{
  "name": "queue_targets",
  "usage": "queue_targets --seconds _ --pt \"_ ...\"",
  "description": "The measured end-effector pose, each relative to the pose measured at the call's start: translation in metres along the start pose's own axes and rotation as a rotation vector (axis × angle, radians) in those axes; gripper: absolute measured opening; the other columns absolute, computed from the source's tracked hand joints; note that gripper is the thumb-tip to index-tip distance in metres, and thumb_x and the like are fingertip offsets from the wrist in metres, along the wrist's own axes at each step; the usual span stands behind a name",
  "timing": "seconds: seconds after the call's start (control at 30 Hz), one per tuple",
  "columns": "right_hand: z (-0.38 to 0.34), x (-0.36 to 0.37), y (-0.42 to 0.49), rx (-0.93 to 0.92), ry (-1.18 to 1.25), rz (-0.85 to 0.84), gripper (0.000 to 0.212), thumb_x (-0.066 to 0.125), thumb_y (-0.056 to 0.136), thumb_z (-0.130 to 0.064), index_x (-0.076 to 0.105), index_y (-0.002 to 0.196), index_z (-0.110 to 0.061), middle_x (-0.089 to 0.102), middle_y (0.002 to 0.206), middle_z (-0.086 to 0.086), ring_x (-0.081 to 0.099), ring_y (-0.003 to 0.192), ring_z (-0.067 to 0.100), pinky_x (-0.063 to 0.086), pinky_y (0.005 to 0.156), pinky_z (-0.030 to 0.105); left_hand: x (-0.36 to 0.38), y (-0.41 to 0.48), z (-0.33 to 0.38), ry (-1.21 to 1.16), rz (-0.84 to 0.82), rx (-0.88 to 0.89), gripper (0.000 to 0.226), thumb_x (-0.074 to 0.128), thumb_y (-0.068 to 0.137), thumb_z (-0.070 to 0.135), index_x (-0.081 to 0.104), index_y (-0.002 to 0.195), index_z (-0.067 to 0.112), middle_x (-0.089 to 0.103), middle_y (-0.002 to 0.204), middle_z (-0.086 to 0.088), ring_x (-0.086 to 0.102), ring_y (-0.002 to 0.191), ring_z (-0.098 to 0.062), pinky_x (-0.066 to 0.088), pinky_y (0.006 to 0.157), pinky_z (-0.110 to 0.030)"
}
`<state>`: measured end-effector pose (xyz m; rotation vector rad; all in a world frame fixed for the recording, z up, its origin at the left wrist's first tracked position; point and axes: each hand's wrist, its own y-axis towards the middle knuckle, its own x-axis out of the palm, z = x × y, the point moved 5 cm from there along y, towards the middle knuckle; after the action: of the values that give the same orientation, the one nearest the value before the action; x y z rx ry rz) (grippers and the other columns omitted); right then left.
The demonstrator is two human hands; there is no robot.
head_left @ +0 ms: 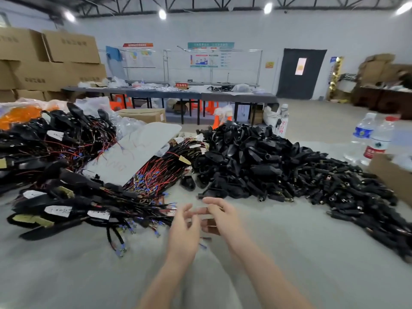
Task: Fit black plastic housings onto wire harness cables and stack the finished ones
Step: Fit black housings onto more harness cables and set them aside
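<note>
Take the worktable (289, 253) as a dial with the left hand (184, 228) and right hand (223, 217) side by side at its middle. The finished stack (55, 197) lies at nine o'clock, with another tangled heap (44, 141) behind it at ten. The loose wire harness cables (160, 172) fan out at eleven, partly under a flat board (142, 148). The housings (240, 161) are piled at twelve to one, running into a spread of small plugs (356, 192) at two to three. Two bottles (362, 134) stand beyond them at two, just beside an open carton (392, 177). Far behind, at twelve, a row of tables (200, 94) lines the wall, with stacked boxes (51, 61) at ten.
</note>
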<state>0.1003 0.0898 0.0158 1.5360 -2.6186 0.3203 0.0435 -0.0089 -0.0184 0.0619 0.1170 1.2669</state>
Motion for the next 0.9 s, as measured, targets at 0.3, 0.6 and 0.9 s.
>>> queue_targets --seconds 0.3,0.6,0.9 --pt "0.007 -0.158 0.007 -0.099 -0.068 0.391 0.026 0.040 0.102 -0.003 0.063 0.105 -0.015 0.069 0.088 0.003 0.063 0.066 0.017 0.054 0.058 0.024 0.082 0.020 -0.005 0.265 -0.070 0.091 0.028 0.050 0.099 0.015 0.055 0.125 0.024 0.065 0.109 0.005 0.061 0.088 -0.007 0.044 0.076 -0.019" --pt "0.008 -0.168 0.049 -0.173 -0.218 0.403 0.024 0.048 0.100 -0.011 0.064 0.095 -0.028 0.065 0.091 -0.004 0.062 0.071 0.015 0.054 0.064 0.031 0.032 0.133 0.013 0.701 0.027 0.223 0.030 0.048 0.098 0.017 0.058 0.126 0.012 0.059 0.115 -0.006 0.057 0.096 -0.021 0.040 0.080 -0.031" --pt "-0.003 -0.104 0.096 -0.208 -0.812 0.189 0.026 0.046 0.100 -0.027 0.058 0.122 -0.022 0.059 0.117 -0.001 0.057 0.103 0.017 0.044 0.088 0.030 -0.005 0.199 -0.002 1.318 -0.031 0.145 0.035 0.038 0.102 0.021 0.056 0.131 0.011 0.056 0.129 -0.017 0.053 0.116 -0.037 0.047 0.089 -0.046"
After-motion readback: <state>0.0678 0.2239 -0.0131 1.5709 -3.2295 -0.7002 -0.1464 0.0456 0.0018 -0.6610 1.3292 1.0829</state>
